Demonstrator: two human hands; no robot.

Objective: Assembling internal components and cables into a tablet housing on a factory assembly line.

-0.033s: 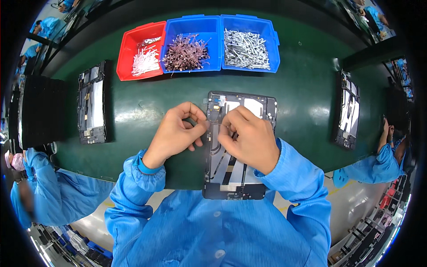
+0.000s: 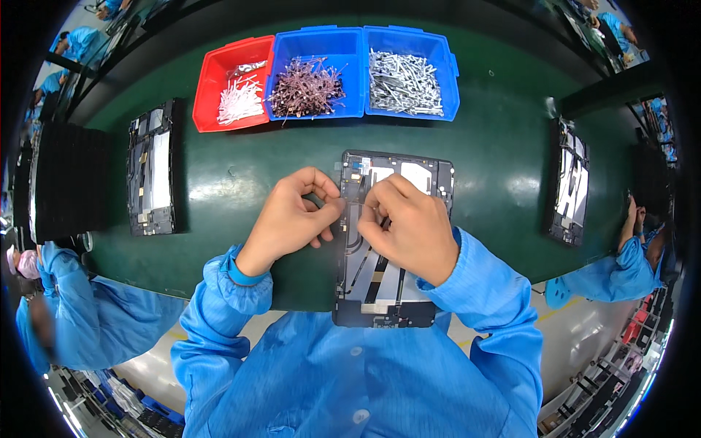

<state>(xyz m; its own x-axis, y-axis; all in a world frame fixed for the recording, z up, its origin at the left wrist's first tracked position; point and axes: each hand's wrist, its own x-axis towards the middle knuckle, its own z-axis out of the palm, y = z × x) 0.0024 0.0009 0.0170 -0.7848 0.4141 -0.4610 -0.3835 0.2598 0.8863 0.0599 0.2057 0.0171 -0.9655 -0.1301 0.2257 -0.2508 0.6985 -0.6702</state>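
Inward, left hand (image 2: 292, 221) curls beside the black device (image 2: 380, 277), right hand (image 2: 414, 230) over it; fingers' closure I can't tell.

The open device (image 2: 376, 274) is black (silvery within), the tabletop (image 2: 496, 168) green, one bin (image 2: 207, 91) red.

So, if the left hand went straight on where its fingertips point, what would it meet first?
Probably the right hand, just across from it over the opened device. Depth is unclear, so the left hand might brush the device's edge first.
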